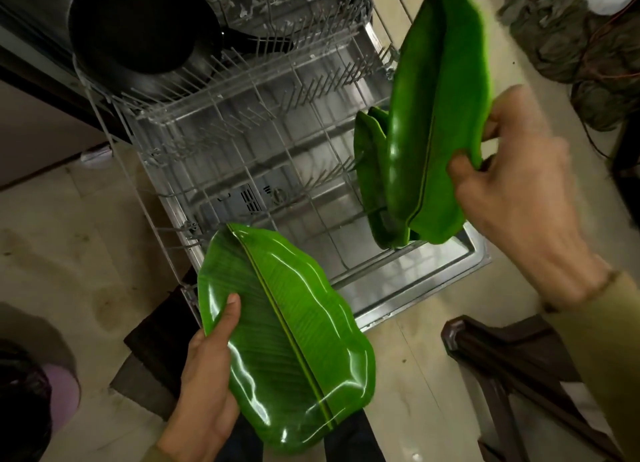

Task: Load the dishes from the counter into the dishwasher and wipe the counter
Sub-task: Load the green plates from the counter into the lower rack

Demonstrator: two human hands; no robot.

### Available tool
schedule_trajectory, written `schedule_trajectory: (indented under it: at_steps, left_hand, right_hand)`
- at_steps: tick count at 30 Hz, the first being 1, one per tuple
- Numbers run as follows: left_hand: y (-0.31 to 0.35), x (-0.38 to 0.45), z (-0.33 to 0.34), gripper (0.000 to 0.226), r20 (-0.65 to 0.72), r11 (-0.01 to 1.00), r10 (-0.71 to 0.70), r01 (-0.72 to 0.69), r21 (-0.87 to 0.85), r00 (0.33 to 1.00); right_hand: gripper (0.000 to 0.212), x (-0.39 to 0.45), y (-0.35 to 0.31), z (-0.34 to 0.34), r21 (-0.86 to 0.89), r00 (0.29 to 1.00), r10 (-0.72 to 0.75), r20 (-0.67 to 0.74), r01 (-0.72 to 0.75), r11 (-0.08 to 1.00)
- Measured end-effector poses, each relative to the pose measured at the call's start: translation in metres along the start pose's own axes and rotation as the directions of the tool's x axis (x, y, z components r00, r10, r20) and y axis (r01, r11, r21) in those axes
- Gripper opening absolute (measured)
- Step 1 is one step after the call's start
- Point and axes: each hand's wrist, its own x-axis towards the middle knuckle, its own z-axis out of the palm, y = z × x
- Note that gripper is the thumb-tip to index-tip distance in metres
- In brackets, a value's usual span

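The left hand (204,385) grips a leaf plate (287,337) face up, thumb on top, over a pale tiled floor. The right hand (519,198) pinches the edge of a second plate (436,115), upright above the rack (242,143), just beside more plates (370,171) standing there. A pan (138,36) sits at the rack's far-left corner.

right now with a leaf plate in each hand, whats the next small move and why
Probably lower the upright plate in the right hand into the lower rack beside the racked plates. It already hangs on edge over that row, while the left hand holds the flat plate clear.
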Motion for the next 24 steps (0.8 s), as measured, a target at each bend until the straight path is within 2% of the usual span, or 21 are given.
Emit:
schedule_trajectory:
  at_steps: [3,5,8,16,24]
  left_hand:
    - [-0.002,0.001,-0.001,0.059,-0.017,1.0,0.0,0.0,-0.003,1.0]
    - [-0.003,0.004,-0.002,0.058,-0.02,1.0,-0.005,0.005,-0.002,1.0]
    - [-0.005,0.007,-0.005,0.059,-0.016,1.0,-0.014,0.014,0.004,1.0]
    - [-0.004,0.005,-0.01,0.048,0.011,1.0,0.001,-0.001,0.024,1.0]
    - [-0.002,0.004,-0.011,0.048,0.003,1.0,0.003,-0.003,0.009,1.0]
  right_hand:
    - [0.027,0.012,0.003,0.018,-0.169,0.995,-0.039,0.093,0.055,0.984]
    - [0.03,0.013,0.006,0.031,-0.225,0.986,-0.047,0.161,0.083,0.971]
    - [0.03,0.013,0.008,0.044,-0.281,0.983,-0.055,0.178,0.104,0.954]
    - [0.048,0.027,0.003,0.066,-0.355,0.972,0.026,0.235,0.06,0.933]
    - [0.041,0.038,0.016,0.082,-0.325,0.954,0.073,0.291,0.027,0.945]
